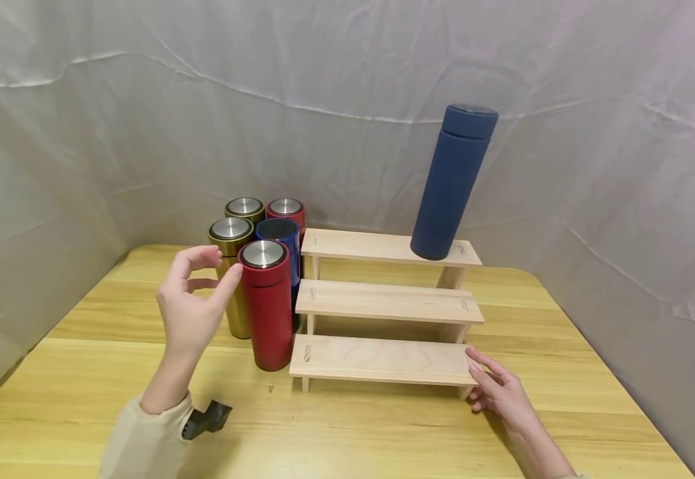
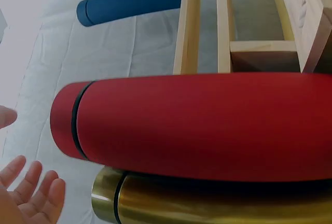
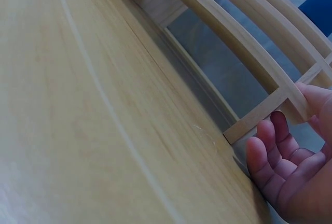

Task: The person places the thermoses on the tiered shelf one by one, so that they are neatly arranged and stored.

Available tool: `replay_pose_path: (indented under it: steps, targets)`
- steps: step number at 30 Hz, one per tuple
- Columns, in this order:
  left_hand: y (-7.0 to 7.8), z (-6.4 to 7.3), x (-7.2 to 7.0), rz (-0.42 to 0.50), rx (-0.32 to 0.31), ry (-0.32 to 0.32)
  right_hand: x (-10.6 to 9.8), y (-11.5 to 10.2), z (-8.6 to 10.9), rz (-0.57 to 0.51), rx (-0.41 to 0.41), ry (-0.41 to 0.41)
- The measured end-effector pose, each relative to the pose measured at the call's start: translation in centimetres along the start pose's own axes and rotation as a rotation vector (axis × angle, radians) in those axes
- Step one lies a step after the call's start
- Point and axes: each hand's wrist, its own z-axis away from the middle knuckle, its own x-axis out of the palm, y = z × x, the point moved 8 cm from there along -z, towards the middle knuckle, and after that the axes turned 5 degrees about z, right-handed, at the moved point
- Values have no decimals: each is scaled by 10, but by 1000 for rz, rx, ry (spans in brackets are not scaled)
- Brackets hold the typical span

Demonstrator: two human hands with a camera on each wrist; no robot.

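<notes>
My left hand (image 1: 192,299) is raised beside a red thermos bottle (image 1: 271,319), thumb and fingers spread in a loose C. In the left wrist view its fingers (image 2: 54,195) are apart from the bottle's lid end. At the right, my right hand (image 1: 503,396) holds the end of the lowest step of a three-tier wooden stand (image 1: 383,359). The right wrist view shows its thumb (image 3: 314,97) on the board's edge and the other fingers curled below. A dark blue thermos bottle (image 1: 454,186) stands on the top step at its right end.
Behind the red bottle are two gold bottles (image 1: 239,319), a shiny blue bottle (image 1: 295,266) and another red bottle (image 1: 285,207), crowded against the stand's left side. All rest on a wood-grain table (image 1: 84,386). A grey-white cloth (image 1: 204,120) hangs behind and around the table.
</notes>
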Motion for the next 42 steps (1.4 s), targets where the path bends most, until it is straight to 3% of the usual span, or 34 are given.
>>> replay_pose_path:
  steps: [5, 12, 42]
  targets:
    - [-7, -2, -1, -32, -61, -25, 0, -1, 1, 11, 5, 7]
    - [-9, -2, 0, -33, -88, -41, 0, 0, 1, 12, 9, 5]
    - [-9, -1, 3, -19, -109, -70, 0, -1, 1, 0, -5, 9]
